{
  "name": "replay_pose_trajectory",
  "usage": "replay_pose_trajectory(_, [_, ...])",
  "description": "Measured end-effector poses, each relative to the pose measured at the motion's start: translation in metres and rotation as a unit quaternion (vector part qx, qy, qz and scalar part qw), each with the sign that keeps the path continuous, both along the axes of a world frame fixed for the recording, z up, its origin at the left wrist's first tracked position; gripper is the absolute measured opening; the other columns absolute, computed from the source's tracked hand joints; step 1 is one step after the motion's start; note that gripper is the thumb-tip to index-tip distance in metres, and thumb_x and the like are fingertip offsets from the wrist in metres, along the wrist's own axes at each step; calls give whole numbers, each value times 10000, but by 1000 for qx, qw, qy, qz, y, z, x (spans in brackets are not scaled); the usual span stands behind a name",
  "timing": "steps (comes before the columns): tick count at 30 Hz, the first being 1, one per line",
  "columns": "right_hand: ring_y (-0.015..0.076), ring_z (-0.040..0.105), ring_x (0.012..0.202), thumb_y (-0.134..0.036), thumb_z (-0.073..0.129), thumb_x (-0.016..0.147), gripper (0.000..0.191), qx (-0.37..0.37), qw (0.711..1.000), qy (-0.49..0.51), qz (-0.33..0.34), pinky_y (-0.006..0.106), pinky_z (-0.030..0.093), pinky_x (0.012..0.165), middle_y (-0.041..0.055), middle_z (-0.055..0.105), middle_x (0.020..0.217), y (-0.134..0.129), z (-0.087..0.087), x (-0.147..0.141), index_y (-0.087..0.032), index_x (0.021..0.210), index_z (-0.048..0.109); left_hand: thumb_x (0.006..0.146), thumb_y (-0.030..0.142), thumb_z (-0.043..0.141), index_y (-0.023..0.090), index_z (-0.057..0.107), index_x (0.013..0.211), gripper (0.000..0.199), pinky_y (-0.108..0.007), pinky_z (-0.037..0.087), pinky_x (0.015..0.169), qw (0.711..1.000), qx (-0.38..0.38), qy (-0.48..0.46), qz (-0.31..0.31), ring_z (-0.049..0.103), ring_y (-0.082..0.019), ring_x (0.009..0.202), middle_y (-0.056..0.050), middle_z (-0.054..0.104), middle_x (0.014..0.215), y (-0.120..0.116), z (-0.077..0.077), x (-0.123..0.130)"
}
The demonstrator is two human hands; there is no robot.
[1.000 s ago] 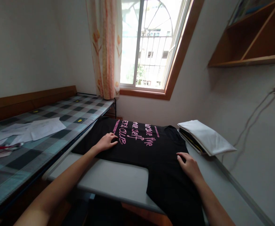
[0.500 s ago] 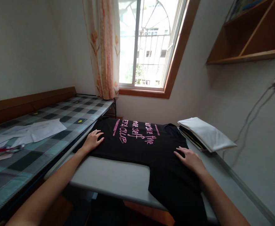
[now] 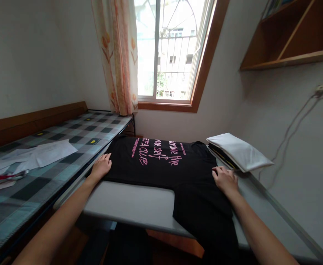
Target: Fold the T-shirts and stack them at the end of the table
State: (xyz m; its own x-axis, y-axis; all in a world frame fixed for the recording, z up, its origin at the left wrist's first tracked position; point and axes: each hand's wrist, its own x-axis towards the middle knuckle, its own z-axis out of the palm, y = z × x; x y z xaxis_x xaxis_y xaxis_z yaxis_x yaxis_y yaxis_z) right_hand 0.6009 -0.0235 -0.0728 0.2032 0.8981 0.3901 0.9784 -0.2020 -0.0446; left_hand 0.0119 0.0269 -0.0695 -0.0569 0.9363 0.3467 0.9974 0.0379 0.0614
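A black T-shirt (image 3: 153, 176) with pink lettering lies spread sideways on a light grey table (image 3: 133, 201). One sleeve hangs over the table's near edge. My left hand (image 3: 102, 165) rests flat at the shirt's left end, near the hem, its fingers stretched out and open. At the right end my right hand (image 3: 225, 179) touches the shirt by the shoulder and collar, open with its fingers slightly bent and apart. Both palms face down, and neither hand lifts the cloth.
Behind my right hand, a folded white cloth item (image 3: 240, 151) lies over darker layers. On the left stands a bed with a checked mattress (image 3: 103, 129), bearing papers (image 3: 53, 151) and a red-handled tool (image 3: 3, 178). A curtain (image 3: 119, 59) hangs beside the window; a wooden shelf (image 3: 291, 59) juts out upper right.
My left hand has slid left toward the hem. My right hand has moved right and slightly up to the shirt's shoulder edge, its fingers more bent. The shirt lies much the same.
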Motion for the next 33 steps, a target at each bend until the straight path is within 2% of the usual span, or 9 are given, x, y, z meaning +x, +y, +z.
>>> replay_pose_trajectory(4, [268,523,1017,-355,439,943,280,-11,999,-35,-8,407,394,804,66,619,1167,-6,1,-3,-256,1080,662,913,261,373,65,501,1364,508,-380,402,1062,1000,-6,8,9,518,-269,1262,-165,555,1364,1,-3,0])
replay_pose_trajectory(9, [270,537,991,-359,421,943,295,-3,999,-28,-16,402,390,786,71,624,1153,-9,-3,-2,-253,1078,661,920,275,369,87,500,1367,502,-397,407,1051,1000,-12,8,11,513,-278,1264,-159,552,1368,-1,-2,1])
replay_pose_trajectory(12, [273,550,964,-328,430,922,291,17,1000,-3,-7,392,391,770,79,646,1116,-9,-4,1,-225,1038,676,917,265,374,97,511,1356,490,-413,411,1039,1000,-17,0,15,509,-289,1260,-163,547,1367,-2,0,3])
replay_pose_trajectory(16, [255,571,908,-293,461,871,272,71,997,24,22,368,396,778,94,686,1001,-11,-2,7,-171,918,700,878,251,449,157,590,1270,428,-422,438,988,999,33,-18,1,538,-301,1189,-148,573,1288,-6,7,7])
replay_pose_trajectory(19, [262,576,895,-310,457,859,292,81,996,40,20,368,403,776,100,689,980,-14,1,9,-169,913,707,855,205,458,187,669,1099,323,-400,477,902,996,43,-46,-69,591,-272,1038,-116,602,1094,-10,15,13])
replay_pose_trajectory(22, [293,573,913,-366,445,870,325,49,996,57,-44,393,410,759,115,672,1005,-18,5,7,-185,949,703,862,175,434,199,684,951,267,-326,489,856,973,16,-96,-211,608,-200,909,-68,583,960,-13,21,24])
replay_pose_trajectory(24, [318,564,943,-440,465,865,349,18,993,73,-93,415,414,764,131,652,1031,-20,8,5,-196,948,701,866,214,465,211,684,917,225,-313,490,837,956,18,-116,-270,601,-184,872,-53,571,949,-15,23,32])
replay_pose_trajectory(29, [336,553,971,-515,489,843,382,1,985,97,-145,443,419,798,157,609,1057,-24,9,6,-201,890,702,847,261,524,214,692,902,183,-325,492,815,942,29,-135,-305,596,-193,869,-52,574,946,-17,20,40])
replay_pose_trajectory(33, [323,568,943,-483,520,807,337,-5,985,124,-120,420,425,774,155,628,1012,-20,5,13,-197,862,689,864,278,518,213,691,907,190,-316,493,808,940,20,-136,-311,601,-189,875,-52,586,950,-15,17,39])
